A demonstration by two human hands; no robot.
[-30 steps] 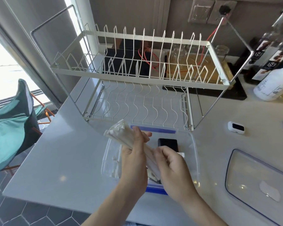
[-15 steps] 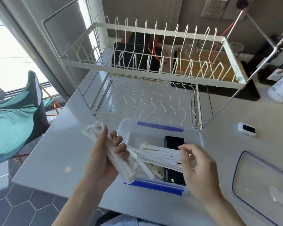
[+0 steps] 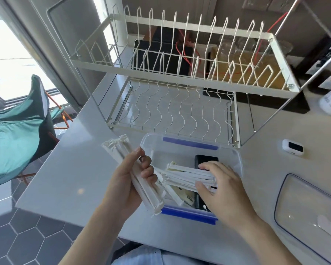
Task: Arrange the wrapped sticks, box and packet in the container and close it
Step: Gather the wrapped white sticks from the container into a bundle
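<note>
While left hand (image 3: pixel 131 185) grips one stick bundle (image 3: pixel 122 165), right hand (image 3: pixel 221 185) pinches another bundle (image 3: pixel 187 176).
One clear container (image 3: pixel 235 159), lid (image 3: pixel 310 211) at 3 o'clock.

Right hand (image 3: pixel 224 190) now lower, pressing its share of wrapped sticks (image 3: pixel 189 176) into container (image 3: pixel 237 159); left hand (image 3: pixel 130 180) bundle (image 3: pixel 134 175) swung toward 11 o'clock.

A pale grey tabletop (image 3: pixel 65 169) fills the middle, glossy under daylight; a bright window (image 3: pixel 10 54) with a dark frame stands at the left; below it a teal folding chair (image 3: pixel 17 131) with orange legs sits on a floor of dark hexagonal tiles (image 3: pixel 17 236); a white wire dish rack (image 3: pixel 180 73) stands at the back against a grey-brown wall (image 3: pixel 227 8).
</note>
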